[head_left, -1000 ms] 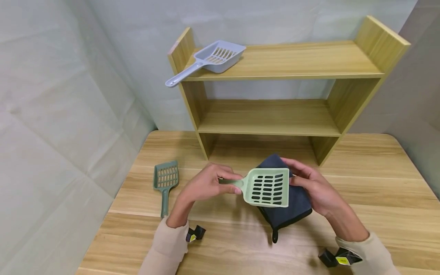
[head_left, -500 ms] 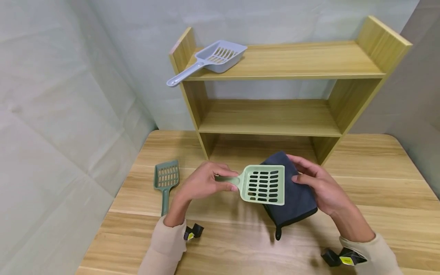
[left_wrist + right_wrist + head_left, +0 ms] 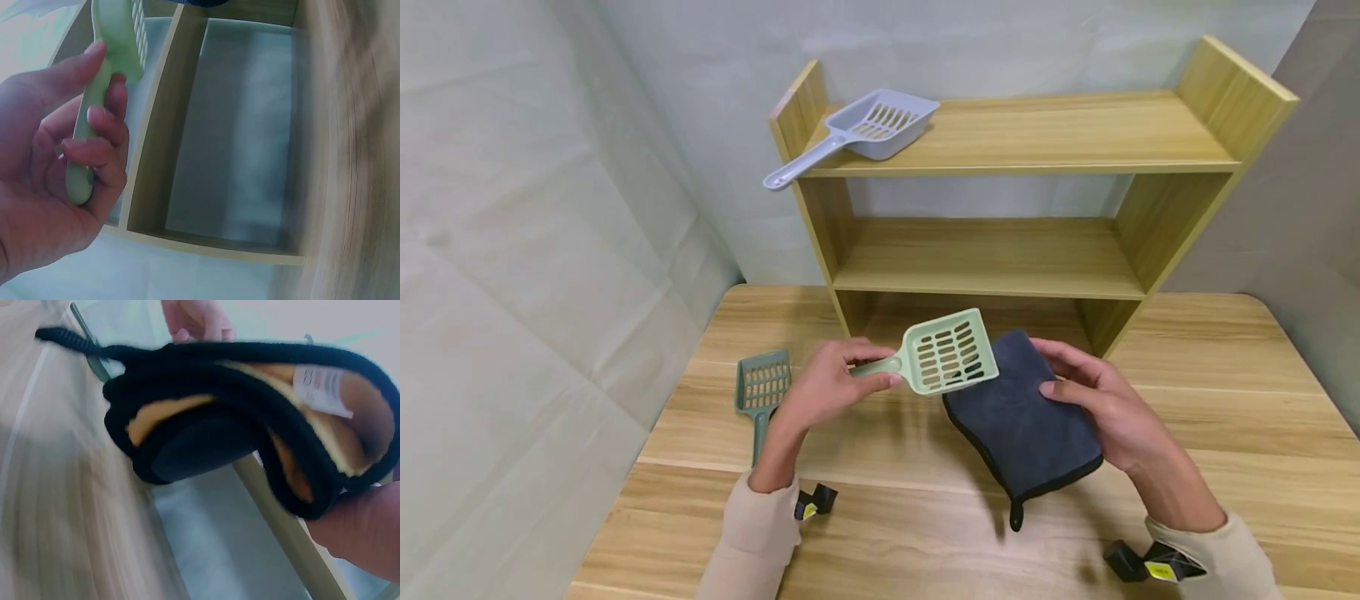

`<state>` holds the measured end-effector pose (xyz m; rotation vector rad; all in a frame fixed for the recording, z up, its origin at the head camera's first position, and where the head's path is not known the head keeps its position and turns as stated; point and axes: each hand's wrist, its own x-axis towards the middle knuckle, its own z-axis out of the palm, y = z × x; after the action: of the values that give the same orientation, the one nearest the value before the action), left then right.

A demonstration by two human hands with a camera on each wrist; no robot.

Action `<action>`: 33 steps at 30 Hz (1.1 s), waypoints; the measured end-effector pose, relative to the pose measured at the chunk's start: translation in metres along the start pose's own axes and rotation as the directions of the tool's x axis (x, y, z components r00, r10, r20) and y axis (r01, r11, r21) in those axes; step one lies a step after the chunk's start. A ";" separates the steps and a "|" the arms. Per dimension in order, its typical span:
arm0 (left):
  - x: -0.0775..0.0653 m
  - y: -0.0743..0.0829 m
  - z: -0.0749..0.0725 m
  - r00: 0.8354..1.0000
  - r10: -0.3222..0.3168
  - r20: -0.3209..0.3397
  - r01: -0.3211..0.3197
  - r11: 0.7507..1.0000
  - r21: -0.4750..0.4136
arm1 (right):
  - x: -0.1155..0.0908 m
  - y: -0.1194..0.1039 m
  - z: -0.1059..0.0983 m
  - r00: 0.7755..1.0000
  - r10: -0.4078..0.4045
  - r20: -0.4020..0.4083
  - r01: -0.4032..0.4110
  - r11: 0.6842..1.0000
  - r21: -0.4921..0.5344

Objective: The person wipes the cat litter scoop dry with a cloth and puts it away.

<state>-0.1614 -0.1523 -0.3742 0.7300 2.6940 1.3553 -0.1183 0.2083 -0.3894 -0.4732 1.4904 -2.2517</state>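
Observation:
My left hand (image 3: 831, 383) grips the handle of a light green slotted litter scoop (image 3: 951, 354), its blade pointing right and up. In the left wrist view the fingers curl round the green handle (image 3: 94, 106). A folded dark blue cloth (image 3: 1030, 425) with black edging and a hanging loop is in my right hand (image 3: 1105, 400), thumb on top and fingers behind. Its orange inner side and a white tag (image 3: 322, 387) show in the right wrist view. The scoop's blade overlaps the cloth's upper left corner in the head view.
A dark green litter scoop (image 3: 762, 383) lies on the wooden table (image 3: 925, 542), its handle partly behind my left wrist. At the back stands a wooden shelf (image 3: 992, 254). On its top board rests a grey-blue litter scoop (image 3: 880, 125), handle sticking out over the front left.
The green scoop has moved left and up, its blade turning upward, and uncovered more of the cloth. The right hand has shifted slightly right with the cloth.

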 end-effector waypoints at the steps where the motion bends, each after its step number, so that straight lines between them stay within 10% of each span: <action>1: 0.000 0.000 0.000 1.000 -0.005 -0.017 0.005 1.000 0.004 | 0.000 0.000 0.001 1.000 0.007 0.004 -0.007 1.000 0.005; 17: 0.006 0.003 0.012 0.993 0.029 -0.114 -0.027 0.999 0.018 | 0.006 0.014 0.013 0.998 0.041 0.050 -0.043 0.998 0.048; 33: 0.012 0.006 0.042 0.987 0.046 -0.152 -0.047 0.999 -0.002 | 0.012 0.034 0.027 0.986 0.098 -0.136 -0.104 0.994 -0.034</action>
<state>-0.1598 -0.1133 -0.3935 0.7217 2.8030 1.4870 -0.1107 0.1689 -0.4105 -0.2559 1.5921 -2.2150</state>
